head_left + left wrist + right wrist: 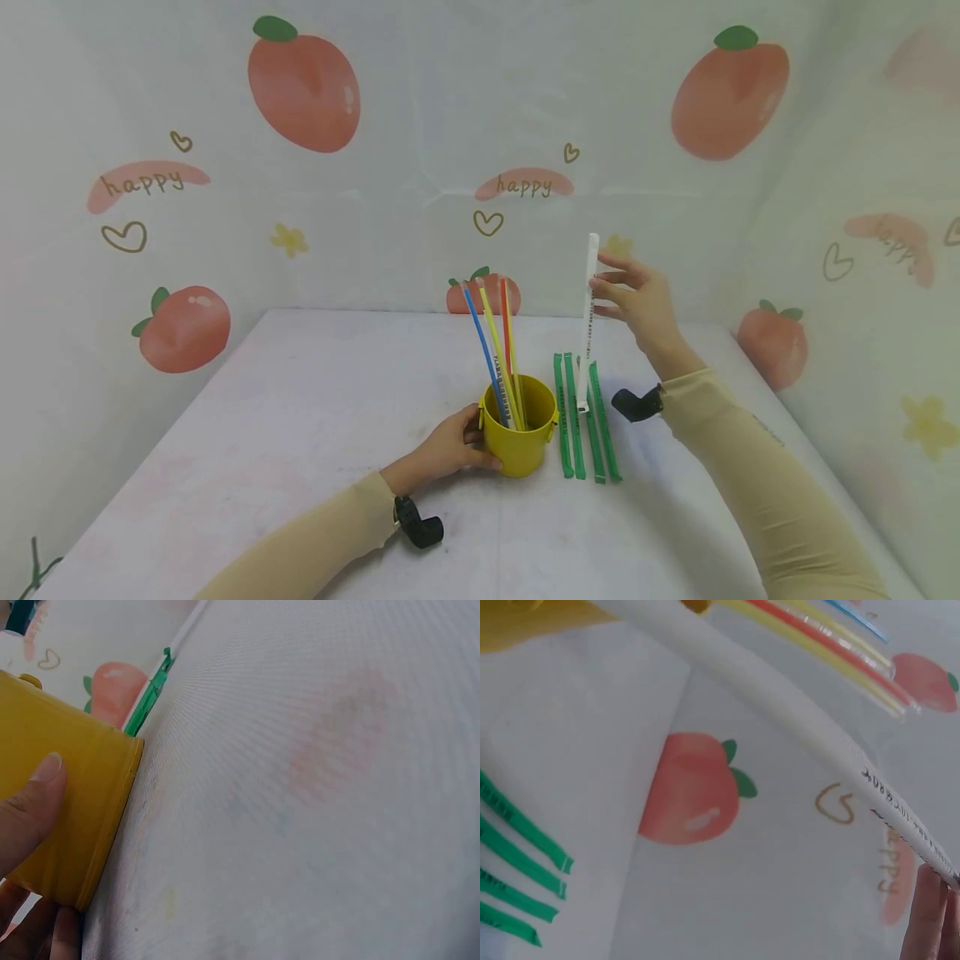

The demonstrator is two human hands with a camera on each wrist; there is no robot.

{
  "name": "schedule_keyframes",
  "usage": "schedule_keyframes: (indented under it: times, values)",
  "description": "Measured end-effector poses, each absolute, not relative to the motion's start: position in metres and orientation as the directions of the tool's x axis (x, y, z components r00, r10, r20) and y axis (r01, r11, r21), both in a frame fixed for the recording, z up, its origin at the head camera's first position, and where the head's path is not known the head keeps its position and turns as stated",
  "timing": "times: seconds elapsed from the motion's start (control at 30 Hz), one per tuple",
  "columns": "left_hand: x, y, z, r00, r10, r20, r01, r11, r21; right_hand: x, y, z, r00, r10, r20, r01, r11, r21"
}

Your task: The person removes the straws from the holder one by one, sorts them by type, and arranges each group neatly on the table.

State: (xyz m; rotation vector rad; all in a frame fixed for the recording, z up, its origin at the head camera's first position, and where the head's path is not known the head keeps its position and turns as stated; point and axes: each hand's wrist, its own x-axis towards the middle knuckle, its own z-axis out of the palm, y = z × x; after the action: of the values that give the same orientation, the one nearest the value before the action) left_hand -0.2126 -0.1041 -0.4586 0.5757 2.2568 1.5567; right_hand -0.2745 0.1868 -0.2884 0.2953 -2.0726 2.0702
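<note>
right hand (pixel 637 300) pinching a slim white packet (pixel 587 333) near its upper end, nearly upright right of the yellow bucket (pixel 517 457); left hand (pixel 450 446) gripping the bucket's side; coloured straws (pixel 497 350) leaning inside; four green packets (pixel 574 417) lying to its right on the table (pixel 337 392).

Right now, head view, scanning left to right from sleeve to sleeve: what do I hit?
Left sleeve → left hand → yellow bucket → green strips → right hand → right sleeve.
</note>
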Motion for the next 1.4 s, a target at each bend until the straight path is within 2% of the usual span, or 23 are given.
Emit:
schedule_keyframes:
  times: [0.4,0.73,1.4]
  values:
    - [-0.212,-0.104,-0.457,-0.861,0.506,-0.05,0.129,0.312,0.941,-0.285,0.211,-0.314,-0.972,0.031,0.233,-0.224,0.179,-0.958]
    - [-0.213,-0.105,-0.458,-0.861,0.506,-0.056,0.128,0.322,0.938,-0.286,0.231,-0.338,-0.983,0.011,0.184,-0.176,0.233,-0.956]
    - [-0.215,-0.105,-0.46,-0.857,0.514,-0.048,0.129,0.303,0.944,-0.286,0.26,-0.387,-0.998,-0.036,-0.042,0.023,0.42,-0.907]
